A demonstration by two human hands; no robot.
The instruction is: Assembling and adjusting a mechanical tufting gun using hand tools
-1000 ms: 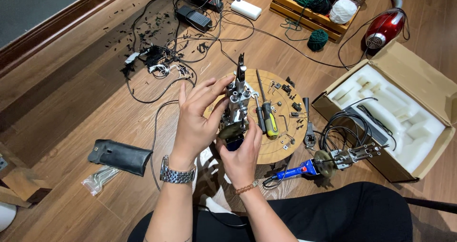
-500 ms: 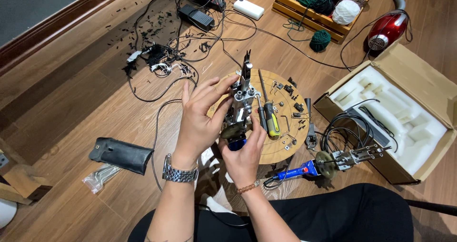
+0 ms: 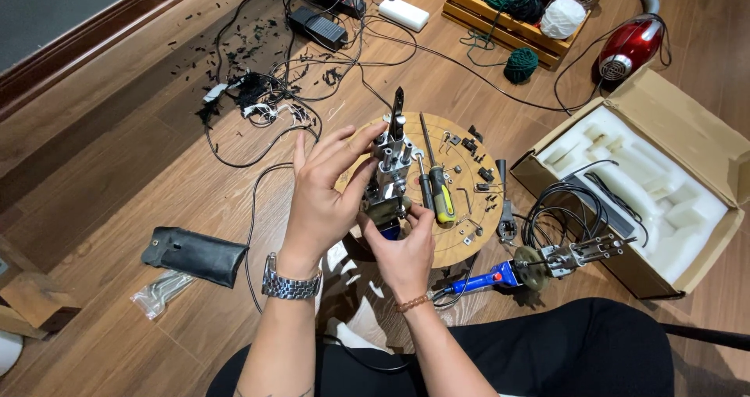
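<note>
My left hand [image 3: 324, 194] and my right hand [image 3: 402, 244] hold up a small metal tool assembly [image 3: 391, 174] with silver posts and a black lever on top, above a round wooden board [image 3: 461, 241]. The left fingers pinch its upper part from the left. The right hand grips its lower end, where a blue piece shows. A yellow-handled screwdriver [image 3: 436, 186] lies on the board just right of the assembly, among small black screws and metal parts [image 3: 478, 162].
A blue rotary tool with a metal attachment [image 3: 539, 264] lies at the right by coiled black cable [image 3: 558, 209] and an open cardboard box with white foam [image 3: 648, 186]. A black pouch [image 3: 195, 255], tangled wires [image 3: 266, 104], a yarn crate [image 3: 519, 2] and a red vacuum [image 3: 629, 47] surround me.
Both hands have kept hold of the assembly and lifted it slightly. The left fingers have shifted higher on its top.
</note>
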